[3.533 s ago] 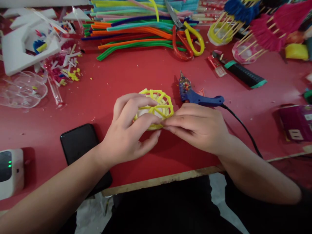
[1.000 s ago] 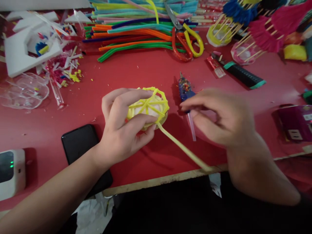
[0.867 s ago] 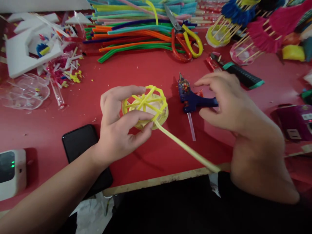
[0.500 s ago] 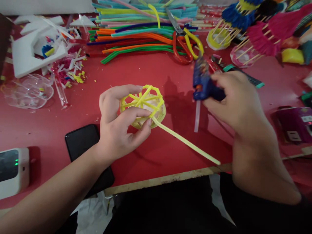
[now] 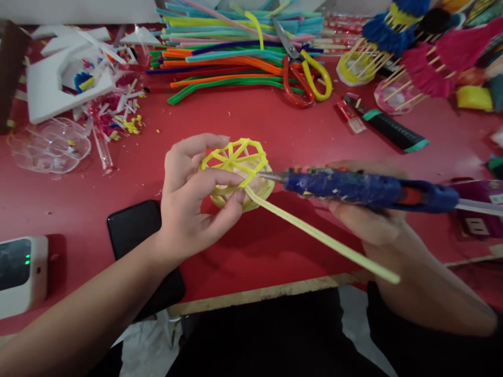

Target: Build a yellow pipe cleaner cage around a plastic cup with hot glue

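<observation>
My left hand (image 5: 196, 193) pinches the near rim of a small round yellow frame (image 5: 236, 157), a wheel of spokes over a paler round base. From the pinched spot a pale yellow pipe cleaner (image 5: 314, 230) runs off toward the lower right. My right hand (image 5: 365, 214) is wrapped round a blue hot glue gun (image 5: 341, 186), which lies sideways with a clear glue stick out of its back end. The gun's metal nozzle (image 5: 271, 177) is at the right side of the yellow rim; whether it touches cannot be made out.
Bundled coloured pipe cleaners (image 5: 236, 57) and scissors (image 5: 298, 78) lie at the back. White foam pieces (image 5: 43, 89) and scraps are at left. A black phone (image 5: 133, 225) sits by my left wrist. A cutter knife (image 5: 395, 131) and stick-and-fringe models (image 5: 428, 68) stand or lie at right.
My right hand has swung the glue gun round from pointing away to pointing left, bringing its nozzle to the yellow frame's rim. My left hand keeps its pinch almost in place.
</observation>
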Demonstrator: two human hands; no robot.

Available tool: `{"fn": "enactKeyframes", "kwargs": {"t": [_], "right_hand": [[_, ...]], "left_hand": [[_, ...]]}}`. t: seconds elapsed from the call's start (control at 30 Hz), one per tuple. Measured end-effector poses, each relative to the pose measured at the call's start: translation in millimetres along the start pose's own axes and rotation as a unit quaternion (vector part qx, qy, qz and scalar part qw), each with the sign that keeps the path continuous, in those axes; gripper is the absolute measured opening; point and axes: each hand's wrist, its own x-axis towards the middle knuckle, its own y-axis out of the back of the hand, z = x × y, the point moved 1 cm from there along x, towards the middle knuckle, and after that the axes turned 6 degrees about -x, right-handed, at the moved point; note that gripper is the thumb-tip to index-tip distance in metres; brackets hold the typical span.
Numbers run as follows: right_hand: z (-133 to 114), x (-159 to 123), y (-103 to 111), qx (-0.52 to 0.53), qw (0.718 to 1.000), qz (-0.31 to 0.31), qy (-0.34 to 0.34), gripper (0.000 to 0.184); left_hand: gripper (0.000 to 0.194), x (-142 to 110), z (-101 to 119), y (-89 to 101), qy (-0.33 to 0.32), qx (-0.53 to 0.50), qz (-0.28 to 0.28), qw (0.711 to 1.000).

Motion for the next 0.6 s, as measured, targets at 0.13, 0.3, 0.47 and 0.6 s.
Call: {"fn": "enactKeyframes", "kwargs": {"t": [0.13,0.3,0.47,0.6], "right_hand": [[-14.8,5.6,1.7,0.046,0.998,-0.021,-0.022,0.011],[-11.8,10.3,1.1,0.036,0.997,-0.021,0.064,0.013],[-11.6,9.2,-1.9,0.016,0.997,0.007,0.072,0.012],[-14.9,8.5,-2.8,0.005,0.999,-0.003,0.042,0.011]], "left_hand": [[0.007,1.0,4.0,-0.7,0.042,-0.012,0.009,0.999],[0.005,2.5,9.6,-0.9,0.072,0.003,-0.001,0.997],[0.005,2.1,9.4,-0.9,0.086,0.013,-0.005,0.996],[0.004,1.6,9.6,-0.3,0.082,0.025,-0.005,0.996]]}}
